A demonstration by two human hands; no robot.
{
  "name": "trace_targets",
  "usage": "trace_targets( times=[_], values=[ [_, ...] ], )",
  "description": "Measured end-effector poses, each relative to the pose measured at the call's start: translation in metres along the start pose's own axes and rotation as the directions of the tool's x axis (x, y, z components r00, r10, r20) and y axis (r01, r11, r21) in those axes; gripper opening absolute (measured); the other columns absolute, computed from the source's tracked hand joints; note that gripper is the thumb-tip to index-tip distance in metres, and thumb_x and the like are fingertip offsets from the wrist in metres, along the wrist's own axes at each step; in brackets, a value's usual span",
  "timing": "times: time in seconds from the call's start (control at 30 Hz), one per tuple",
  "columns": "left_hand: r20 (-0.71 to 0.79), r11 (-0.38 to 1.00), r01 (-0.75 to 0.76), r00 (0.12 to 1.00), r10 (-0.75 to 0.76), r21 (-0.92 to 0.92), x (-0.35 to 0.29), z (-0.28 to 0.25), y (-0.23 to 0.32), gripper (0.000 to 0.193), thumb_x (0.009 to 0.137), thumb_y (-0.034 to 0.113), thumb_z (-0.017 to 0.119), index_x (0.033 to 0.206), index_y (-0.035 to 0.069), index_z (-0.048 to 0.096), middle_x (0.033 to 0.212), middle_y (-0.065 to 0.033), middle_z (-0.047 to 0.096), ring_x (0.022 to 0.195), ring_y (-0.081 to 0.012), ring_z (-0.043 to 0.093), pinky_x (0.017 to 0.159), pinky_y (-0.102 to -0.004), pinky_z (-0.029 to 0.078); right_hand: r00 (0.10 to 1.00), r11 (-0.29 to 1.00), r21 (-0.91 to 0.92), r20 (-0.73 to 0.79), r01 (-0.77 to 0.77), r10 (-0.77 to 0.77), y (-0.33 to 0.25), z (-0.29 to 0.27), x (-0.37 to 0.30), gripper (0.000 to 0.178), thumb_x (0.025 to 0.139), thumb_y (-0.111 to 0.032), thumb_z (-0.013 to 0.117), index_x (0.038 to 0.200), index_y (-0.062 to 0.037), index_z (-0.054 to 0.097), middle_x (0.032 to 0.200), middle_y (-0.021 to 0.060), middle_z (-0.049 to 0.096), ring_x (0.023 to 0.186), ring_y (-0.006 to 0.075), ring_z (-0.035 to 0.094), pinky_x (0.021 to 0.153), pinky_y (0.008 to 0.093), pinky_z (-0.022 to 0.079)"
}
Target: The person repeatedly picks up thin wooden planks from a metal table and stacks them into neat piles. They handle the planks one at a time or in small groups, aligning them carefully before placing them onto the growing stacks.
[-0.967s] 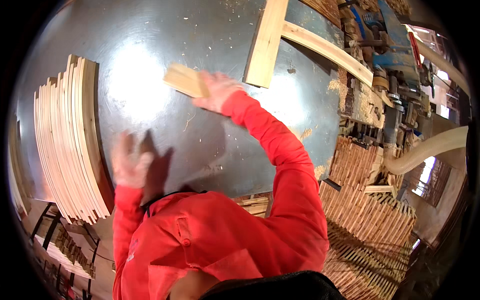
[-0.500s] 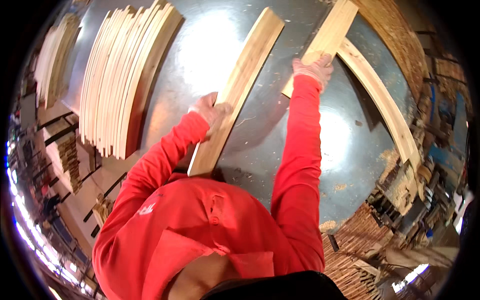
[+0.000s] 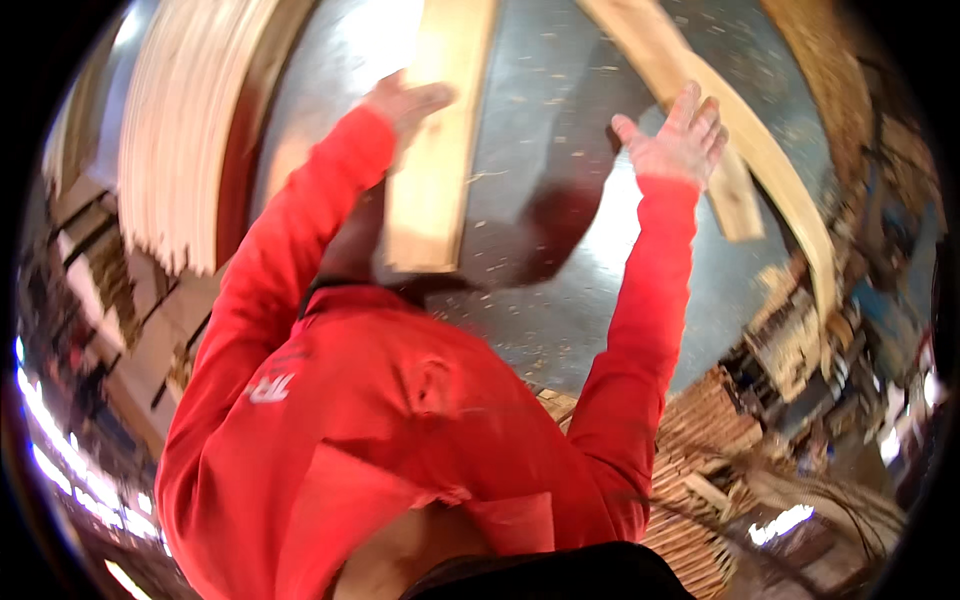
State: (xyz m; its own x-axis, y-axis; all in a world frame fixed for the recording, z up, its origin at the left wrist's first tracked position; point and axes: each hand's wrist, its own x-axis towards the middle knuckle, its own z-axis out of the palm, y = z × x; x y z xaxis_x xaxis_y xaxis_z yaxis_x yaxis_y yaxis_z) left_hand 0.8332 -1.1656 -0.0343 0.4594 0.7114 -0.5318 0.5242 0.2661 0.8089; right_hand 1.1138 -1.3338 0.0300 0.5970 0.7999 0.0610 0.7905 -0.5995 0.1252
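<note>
My left hand (image 3: 398, 108) is at the left edge of a pale wooden plank (image 3: 430, 195). Its thumb stretches across the top face while the other fingers close at the edge, partly hidden and a little blurred. Over to the right, my right hand (image 3: 680, 145) is raised with its fingers spread and nothing in them. Beneath and beside it lies a second wooden plank (image 3: 738, 205), partly covered by the hand. A long curved wooden piece (image 3: 775, 165) lies against that plank and bows toward the right.
A tall stack of curved wooden pieces (image 3: 185, 130) stands at the left of the grey metal table (image 3: 540, 90). Brown board (image 3: 825, 70) lines the far right edge. Machinery (image 3: 800, 340) with wood shavings and piled thin strips (image 3: 705, 420) sit at the lower right.
My right hand has let go of the second plank and opened above it. That plank has swung round and moved nearer. The left plank now points more straight away from me; the view has shifted.
</note>
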Motion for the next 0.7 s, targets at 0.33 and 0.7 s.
trace_targets(
  times=[0.33, 0.7],
  values=[
    [-0.299, 0.781, -0.183, 0.852, 0.429, 0.598, -0.057, -0.188, -0.081, 0.061, 0.082, 0.023, 0.07, 0.136, 0.012, 0.042, 0.11, -0.0171, 0.062, 0.099, -0.0306, 0.061, 0.083, -0.0396, 0.049, 0.907, 0.983, 0.118, 0.382, 0.141, -0.176, 0.002, -0.052, 0.088, 0.081, 0.08, -0.045, 0.064, 0.147, -0.0215, 0.024, 0.134, 0.0114, 0.049, 0.124, 0.0292, 0.047, 0.1, 0.0485, 0.041],
    [-0.319, 0.077, 0.343, 0.736, 0.598, 0.936, -0.083, -0.175, -0.035, 0.097, 0.063, 0.048, 0.08, 0.142, 0.009, 0.037, 0.135, -0.0162, 0.046, 0.123, -0.033, 0.046, 0.098, -0.0484, 0.04, 0.873, 0.986, -0.149, 0.467, -0.079, 0.141, 0.053, 0.014, 0.145, 0.105, 0.067, -0.073, 0.065, 0.146, -0.0144, 0.028, 0.145, 0.0162, 0.038, 0.134, 0.0337, 0.036, 0.109, 0.0433, 0.032]
  ],
)
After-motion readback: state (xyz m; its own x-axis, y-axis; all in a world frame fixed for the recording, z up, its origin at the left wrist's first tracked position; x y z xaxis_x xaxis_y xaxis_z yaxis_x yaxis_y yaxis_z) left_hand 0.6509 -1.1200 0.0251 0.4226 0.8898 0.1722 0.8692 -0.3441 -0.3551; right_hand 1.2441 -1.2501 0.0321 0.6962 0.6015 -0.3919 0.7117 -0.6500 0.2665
